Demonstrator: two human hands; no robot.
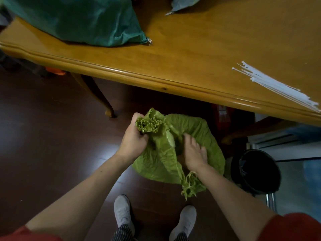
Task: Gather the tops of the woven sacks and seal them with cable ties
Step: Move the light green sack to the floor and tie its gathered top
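I stand over the light green woven sack, which sits on the dark floor just in front of my shoes and below the near edge of the wooden table. My left hand is clenched around a bunched part of the sack's frayed top edge, fringe sticking out above my fist. My right hand is loose, fingers spread and resting on the fabric near the middle of the mouth, gripping nothing that I can see. Another length of frayed rim hangs free near my right wrist, so the mouth looks only partly gathered, I judge. To do this well, I should keep the left fist firm and feed the slack to it with the right hand, sweeping the loose rim up from the near side so every fold joins one neck and no pocket stays open. The neck should sit below the fringe, where the weave is sound, since a tie set on frayed threads could slip off. The cable ties lie in a white bundle at the table's right edge, well apart from the sack, so I will probably need the left hand alone to hold the neck while the right reaches up for one. A dark green sack lies on the far left of the table.
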